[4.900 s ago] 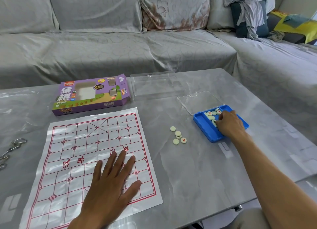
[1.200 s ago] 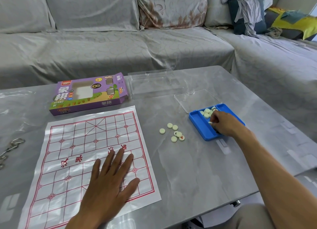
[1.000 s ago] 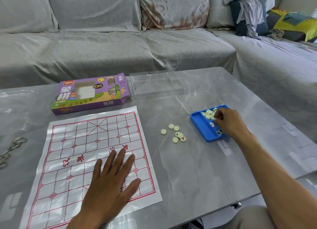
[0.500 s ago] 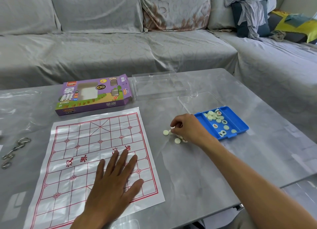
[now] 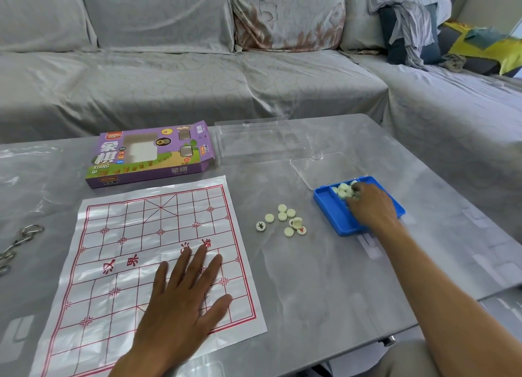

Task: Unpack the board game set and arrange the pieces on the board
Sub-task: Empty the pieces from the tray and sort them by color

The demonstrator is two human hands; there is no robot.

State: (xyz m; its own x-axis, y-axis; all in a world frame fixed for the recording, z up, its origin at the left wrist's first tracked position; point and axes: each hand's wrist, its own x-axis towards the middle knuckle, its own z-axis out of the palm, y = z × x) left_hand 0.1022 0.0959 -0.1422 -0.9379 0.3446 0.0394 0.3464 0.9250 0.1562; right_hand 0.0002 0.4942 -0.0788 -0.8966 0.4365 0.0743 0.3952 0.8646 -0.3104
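Where pieces [image 5: 343, 190] fill blue tray [image 5: 329, 207], right hand [image 5: 370, 207] inside

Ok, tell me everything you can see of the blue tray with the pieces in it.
The blue tray is a shallow rectangle, seemingly of plastic, with a raised rim. It lies flat on the grey table, skewed to its edge, right of the loose pieces. A clear lid lies behind it, touching or hinged, unclear which. Its far corner holds a heap of pale round pieces. The right hand reaches in, fingers curled among them, covering much of the inside.
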